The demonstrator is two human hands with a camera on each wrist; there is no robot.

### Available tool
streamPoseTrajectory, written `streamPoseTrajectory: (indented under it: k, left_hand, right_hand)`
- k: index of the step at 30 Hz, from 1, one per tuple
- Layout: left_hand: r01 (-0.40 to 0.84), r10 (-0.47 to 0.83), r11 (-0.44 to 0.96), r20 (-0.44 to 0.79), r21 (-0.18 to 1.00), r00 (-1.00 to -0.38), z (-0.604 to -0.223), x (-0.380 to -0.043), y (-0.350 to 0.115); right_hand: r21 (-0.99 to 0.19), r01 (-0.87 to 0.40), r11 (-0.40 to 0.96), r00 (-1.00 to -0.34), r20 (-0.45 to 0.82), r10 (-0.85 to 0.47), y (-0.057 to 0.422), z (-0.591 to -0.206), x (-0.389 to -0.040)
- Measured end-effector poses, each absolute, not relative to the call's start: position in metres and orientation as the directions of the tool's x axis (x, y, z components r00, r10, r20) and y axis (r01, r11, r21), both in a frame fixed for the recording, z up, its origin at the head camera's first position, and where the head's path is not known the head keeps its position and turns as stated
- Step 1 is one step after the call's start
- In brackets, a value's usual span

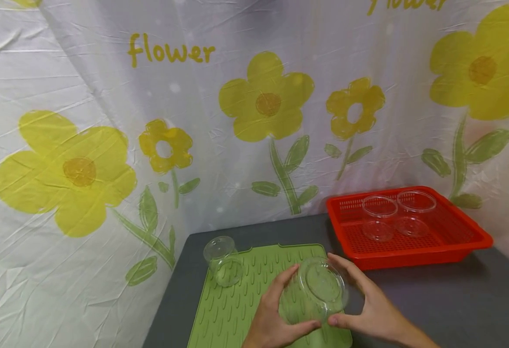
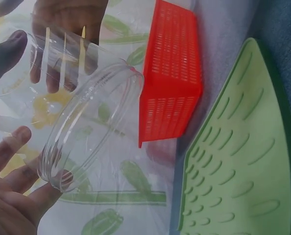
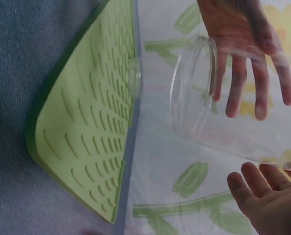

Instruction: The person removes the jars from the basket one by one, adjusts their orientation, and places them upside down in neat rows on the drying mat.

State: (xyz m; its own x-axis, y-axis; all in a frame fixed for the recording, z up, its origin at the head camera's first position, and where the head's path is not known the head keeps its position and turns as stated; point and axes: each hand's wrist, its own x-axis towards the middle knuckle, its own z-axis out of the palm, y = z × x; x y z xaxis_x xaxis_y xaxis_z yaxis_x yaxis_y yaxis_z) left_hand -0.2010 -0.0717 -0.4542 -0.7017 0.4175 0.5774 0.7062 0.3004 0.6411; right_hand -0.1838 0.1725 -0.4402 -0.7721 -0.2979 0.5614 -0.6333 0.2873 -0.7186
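A clear, round jar [image 1: 324, 282] is held between my two hands above the green mat [image 1: 246, 290]. It is tilted, its closed base towards the head camera and its ringed mouth [image 2: 94, 125] facing down towards the mat in the left wrist view. My left hand [image 1: 276, 311] grips its left side with thumb and fingers spread round it. From the right, my right hand [image 1: 369, 299] holds the opposite side, thumb near the left thumb. Another clear jar [image 1: 224, 263] stands at the mat's far left corner; which end is up I cannot tell.
A red perforated basket [image 1: 411, 261] stands at the back right of the grey table [image 1: 432, 299]. Inside it are two clear jars, one on the left [image 1: 379, 217] and one on the right [image 1: 415, 212]. Behind hangs a white curtain [image 1: 219, 193] with yellow flowers.
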Motion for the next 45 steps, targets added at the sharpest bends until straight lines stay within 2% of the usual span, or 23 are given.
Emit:
streamPoseTrajectory:
  k: [4, 13, 19, 23, 26, 31, 37, 41, 45]
  left_hand:
    - [0.696, 0.424, 0.278, 0.566, 0.662, -0.707, -0.455, -0.200, -0.070]
    - [0.574, 0.387, 0.275, 0.458, 0.771, -0.800, -0.453, -0.195, -0.069]
    - [0.579, 0.374, 0.306, 0.464, 0.755, -0.803, -0.459, -0.196, -0.075]
    - [0.565, 0.342, 0.351, 0.459, 0.747, -0.820, -0.465, -0.198, -0.086]
    - [0.508, 0.288, 0.386, 0.422, 0.770, -0.859, -0.469, -0.199, -0.096]
    - [0.386, 0.218, 0.461, 0.319, 0.799, -0.922, -0.476, -0.204, -0.118]
    - [0.282, 0.163, 0.610, 0.231, 0.741, -0.959, -0.493, -0.215, -0.147]
    - [0.195, 0.093, 0.755, 0.192, 0.626, -0.977, -0.500, -0.218, -0.163]
    - [0.132, 0.077, 0.835, 0.125, 0.534, -0.989, -0.502, -0.220, -0.176]
  right_hand:
    - [-0.756, -0.608, 0.245, -0.789, 0.540, -0.292, 0.169, -0.440, -0.182]
    - [-0.788, -0.593, 0.162, -0.791, 0.535, -0.295, 0.166, -0.442, -0.186]
    - [-0.784, -0.599, 0.160, -0.789, 0.545, -0.284, 0.161, -0.443, -0.192]
    - [-0.775, -0.610, 0.166, -0.785, 0.563, -0.259, 0.157, -0.444, -0.201]
    - [-0.769, -0.610, 0.191, -0.788, 0.564, -0.246, 0.155, -0.444, -0.210]
    - [-0.799, -0.522, 0.298, -0.853, 0.483, -0.199, 0.151, -0.446, -0.225]
    - [-0.840, -0.413, 0.353, -0.911, 0.390, -0.137, 0.135, -0.448, -0.244]
    - [-0.854, -0.353, 0.383, -0.934, 0.346, -0.092, 0.122, -0.449, -0.258]
    - [-0.853, -0.324, 0.410, -0.943, 0.328, -0.062, 0.107, -0.450, -0.272]
